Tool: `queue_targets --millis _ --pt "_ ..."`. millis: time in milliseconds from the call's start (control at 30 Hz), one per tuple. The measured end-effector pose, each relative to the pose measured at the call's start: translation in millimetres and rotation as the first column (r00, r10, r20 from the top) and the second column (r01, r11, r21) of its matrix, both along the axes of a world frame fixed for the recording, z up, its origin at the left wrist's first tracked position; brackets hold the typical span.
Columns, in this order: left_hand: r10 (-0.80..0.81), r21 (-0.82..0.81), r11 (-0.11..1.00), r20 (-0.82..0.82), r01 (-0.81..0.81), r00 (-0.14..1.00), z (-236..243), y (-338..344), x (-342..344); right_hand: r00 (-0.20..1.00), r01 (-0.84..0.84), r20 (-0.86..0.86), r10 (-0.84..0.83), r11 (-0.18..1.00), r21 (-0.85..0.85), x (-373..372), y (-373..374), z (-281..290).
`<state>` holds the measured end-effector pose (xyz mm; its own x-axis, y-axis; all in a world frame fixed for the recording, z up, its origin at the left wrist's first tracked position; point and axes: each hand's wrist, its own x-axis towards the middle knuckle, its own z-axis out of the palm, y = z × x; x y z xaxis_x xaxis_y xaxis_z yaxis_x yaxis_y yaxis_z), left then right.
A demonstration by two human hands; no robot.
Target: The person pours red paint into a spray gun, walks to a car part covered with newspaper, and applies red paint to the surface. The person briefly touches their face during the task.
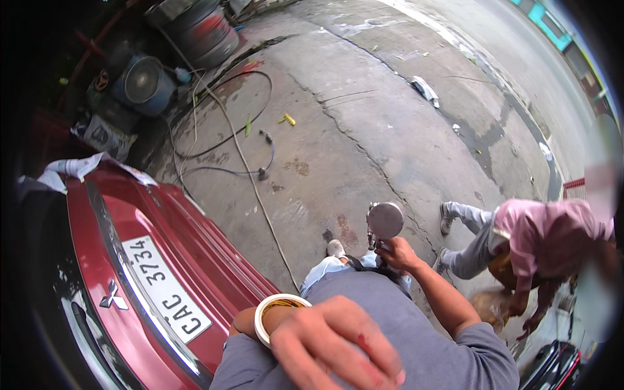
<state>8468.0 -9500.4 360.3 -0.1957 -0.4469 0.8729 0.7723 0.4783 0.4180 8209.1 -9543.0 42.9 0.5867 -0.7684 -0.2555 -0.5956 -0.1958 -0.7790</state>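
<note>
My left hand [335, 348] is raised close in front of my grey shirt, its fingers bent and apart. It holds nothing that I can see, and red marks show on its fingers. Around that forearm hangs a roll of tape [265, 316] with a white rim. My right hand [398, 253] grips a paint spray gun [386, 220] in front of my waist. The gun's round metal cup faces up; its handle is mostly hidden by my fingers. Close by on the left is a dark red car's rear end [130, 227].
A hose [250, 188] loops across the cracked concrete [351, 110]. A blue drum [144, 83] and stacked tyres [207, 36] stand at the far left. On the right, a person in a pink top [543, 234] bends over. Part of a dark car [552, 367] shows at the lower right.
</note>
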Motion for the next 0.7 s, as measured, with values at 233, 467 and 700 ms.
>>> queue_targets --millis 233,467,700 --pt "0.135 0.565 0.204 0.793 -0.800 0.594 -215.9 -75.9 156.4 0.999 -0.037 0.035 0.036 0.999 0.029 134.4 -134.6 53.6" --pt "-0.141 0.746 -0.070 0.650 -0.662 0.747 -422.2 -177.7 288.5 1.000 -0.005 0.030 -0.001 0.983 0.182 269.5 -310.2 -1.6" --pt "0.180 0.807 -0.526 0.413 -0.267 0.893 -616.3 -327.0 486.6 0.971 0.188 0.103 -0.215 0.957 0.221 429.3 -482.4 -157.1"
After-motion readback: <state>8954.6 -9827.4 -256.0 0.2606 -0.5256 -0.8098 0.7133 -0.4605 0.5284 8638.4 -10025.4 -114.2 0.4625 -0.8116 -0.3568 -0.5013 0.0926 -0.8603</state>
